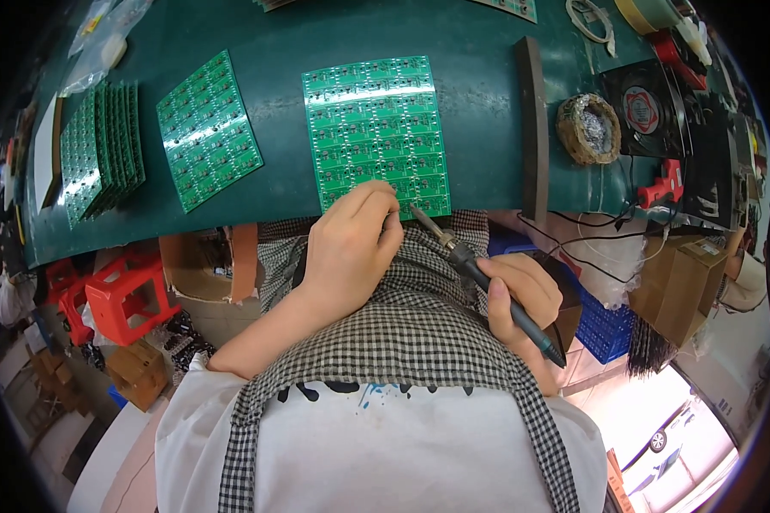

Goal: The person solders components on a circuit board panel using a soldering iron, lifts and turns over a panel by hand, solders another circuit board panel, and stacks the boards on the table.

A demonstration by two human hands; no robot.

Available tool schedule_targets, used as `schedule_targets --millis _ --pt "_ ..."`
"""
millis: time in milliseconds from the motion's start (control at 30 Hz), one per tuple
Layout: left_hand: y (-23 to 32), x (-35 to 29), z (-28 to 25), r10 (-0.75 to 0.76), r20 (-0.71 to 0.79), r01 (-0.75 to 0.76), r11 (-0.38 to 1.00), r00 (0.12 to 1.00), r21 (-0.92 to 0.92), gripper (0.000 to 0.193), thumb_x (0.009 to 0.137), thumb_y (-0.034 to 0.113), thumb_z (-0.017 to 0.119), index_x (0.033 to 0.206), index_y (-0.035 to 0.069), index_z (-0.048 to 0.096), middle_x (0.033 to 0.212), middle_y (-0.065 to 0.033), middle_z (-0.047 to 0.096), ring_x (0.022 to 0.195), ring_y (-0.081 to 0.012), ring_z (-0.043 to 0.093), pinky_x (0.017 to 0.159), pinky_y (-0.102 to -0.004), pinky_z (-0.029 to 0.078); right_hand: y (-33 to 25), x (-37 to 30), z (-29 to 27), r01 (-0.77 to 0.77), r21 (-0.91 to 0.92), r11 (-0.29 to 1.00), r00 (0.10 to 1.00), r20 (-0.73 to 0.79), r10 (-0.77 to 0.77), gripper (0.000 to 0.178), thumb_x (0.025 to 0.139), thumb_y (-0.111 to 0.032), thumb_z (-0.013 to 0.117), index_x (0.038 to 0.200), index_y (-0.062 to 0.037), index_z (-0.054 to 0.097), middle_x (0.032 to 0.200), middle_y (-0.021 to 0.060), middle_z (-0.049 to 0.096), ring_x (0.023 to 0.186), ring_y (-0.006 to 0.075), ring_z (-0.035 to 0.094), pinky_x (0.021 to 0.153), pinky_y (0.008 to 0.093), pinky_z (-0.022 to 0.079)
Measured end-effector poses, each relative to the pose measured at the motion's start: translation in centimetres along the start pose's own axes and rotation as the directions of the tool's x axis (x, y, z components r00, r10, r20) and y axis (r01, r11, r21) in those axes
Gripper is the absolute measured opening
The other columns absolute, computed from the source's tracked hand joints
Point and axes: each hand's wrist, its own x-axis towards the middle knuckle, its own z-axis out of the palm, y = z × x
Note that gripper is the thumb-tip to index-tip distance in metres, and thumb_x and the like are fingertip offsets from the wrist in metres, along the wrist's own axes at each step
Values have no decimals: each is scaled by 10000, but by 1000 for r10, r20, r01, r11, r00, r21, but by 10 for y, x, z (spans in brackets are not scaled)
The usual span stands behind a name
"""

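A green circuit board panel (372, 128), made of several repeated small boards, lies flat at the near edge of the table. My right hand (526, 299) is closed around the dark handle of a soldering iron (462, 256). The iron slants up and to the left, its tip at the panel's near edge. At that same edge, just left of the tip, my left hand (351, 244) is closed with its fingers curled together. What its fingertips hold, if anything, is hidden.
Left on the green table (274, 171) are a single circuit board panel (210, 130) and an upright row of panels (103, 150). To the right are a dark bar (532, 128), a round container with silvery contents (589, 130) and a black fan (646, 109). Black cables (586, 244) hang over the edge.
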Motion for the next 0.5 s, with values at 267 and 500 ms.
schedule_targets --millis 267,500 --pt "-1 -1 -2 4 -1 -4 1000 1000 20 117 760 1 676 872 7 640 985 -113 648 793 -264 653 672 -326 522 -5 1 5 -12 -14 1000 1000 -5 12 151 773 -72 593 807 60 657 714 157 647 590 229 613 543 290 485" --pt "0 -1 -6 -27 23 27 1000 999 9 120 750 17 706 865 39 679 991 -65 655 612 -151 591 552 -264 466 0 -10 -7 40 -9 999 997 -71 -40 148 759 -76 625 828 48 668 715 138 647 590 239 625 513 304 492"
